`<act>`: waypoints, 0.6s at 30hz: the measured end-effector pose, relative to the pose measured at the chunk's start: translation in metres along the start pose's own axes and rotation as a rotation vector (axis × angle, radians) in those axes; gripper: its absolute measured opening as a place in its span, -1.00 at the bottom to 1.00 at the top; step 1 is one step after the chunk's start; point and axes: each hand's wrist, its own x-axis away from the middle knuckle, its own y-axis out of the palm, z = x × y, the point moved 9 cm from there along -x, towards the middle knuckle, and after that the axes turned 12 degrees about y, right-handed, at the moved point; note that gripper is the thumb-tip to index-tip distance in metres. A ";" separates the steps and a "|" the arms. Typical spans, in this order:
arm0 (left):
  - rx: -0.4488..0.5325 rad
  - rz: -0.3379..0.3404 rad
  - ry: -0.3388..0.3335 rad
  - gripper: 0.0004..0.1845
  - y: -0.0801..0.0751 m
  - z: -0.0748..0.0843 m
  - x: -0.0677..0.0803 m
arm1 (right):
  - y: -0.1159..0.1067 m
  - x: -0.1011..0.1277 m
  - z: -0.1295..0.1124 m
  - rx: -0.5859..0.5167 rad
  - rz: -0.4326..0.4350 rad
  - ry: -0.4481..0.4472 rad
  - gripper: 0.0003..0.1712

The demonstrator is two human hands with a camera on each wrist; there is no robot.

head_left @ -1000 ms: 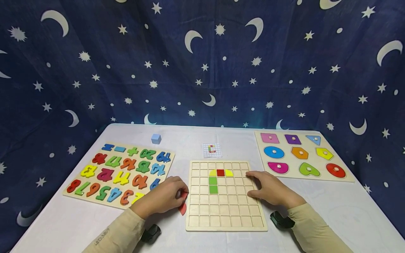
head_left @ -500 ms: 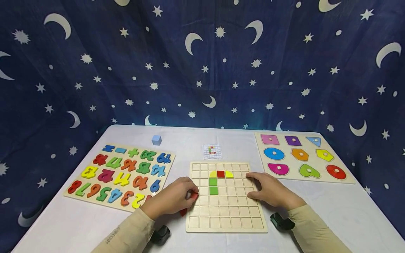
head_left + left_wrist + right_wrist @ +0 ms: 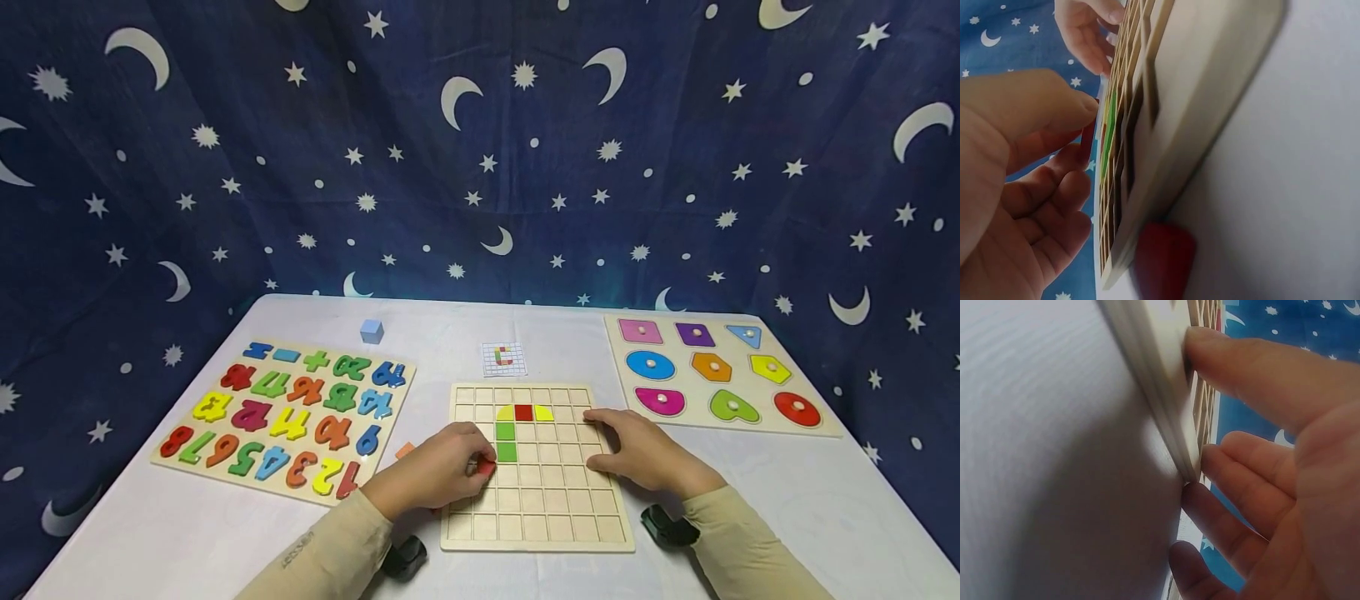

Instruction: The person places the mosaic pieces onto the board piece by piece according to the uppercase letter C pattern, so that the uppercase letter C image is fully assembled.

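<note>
Left hand (image 3: 442,467) had shifted inward over the grid board (image 3: 555,502), thumb and fingers pinching a red piece (image 3: 487,468) just below-left of the green squares (image 3: 507,452), seemingly nearing placement, while the right hand (image 3: 645,450), loosely spread, touched the board's right edge.

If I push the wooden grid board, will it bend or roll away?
The grid board looks like flat wood, so it's probably stiff and won't bend easily. Lying flat on the table, it would likely slide, not roll. If tilted, the green tiles might slip out, because its squares look shallow.
</note>
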 end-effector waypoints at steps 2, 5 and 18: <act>0.007 -0.002 -0.004 -0.93 0.002 0.000 -0.002 | 0.000 0.000 0.000 -0.002 0.000 -0.001 -0.20; 0.003 -0.007 -0.012 -0.93 0.004 0.001 -0.005 | 0.000 0.000 -0.001 -0.004 -0.001 -0.002 -0.21; -0.005 -0.031 -0.034 -0.92 0.010 0.003 -0.012 | 0.000 0.000 -0.001 0.011 0.008 -0.013 -0.21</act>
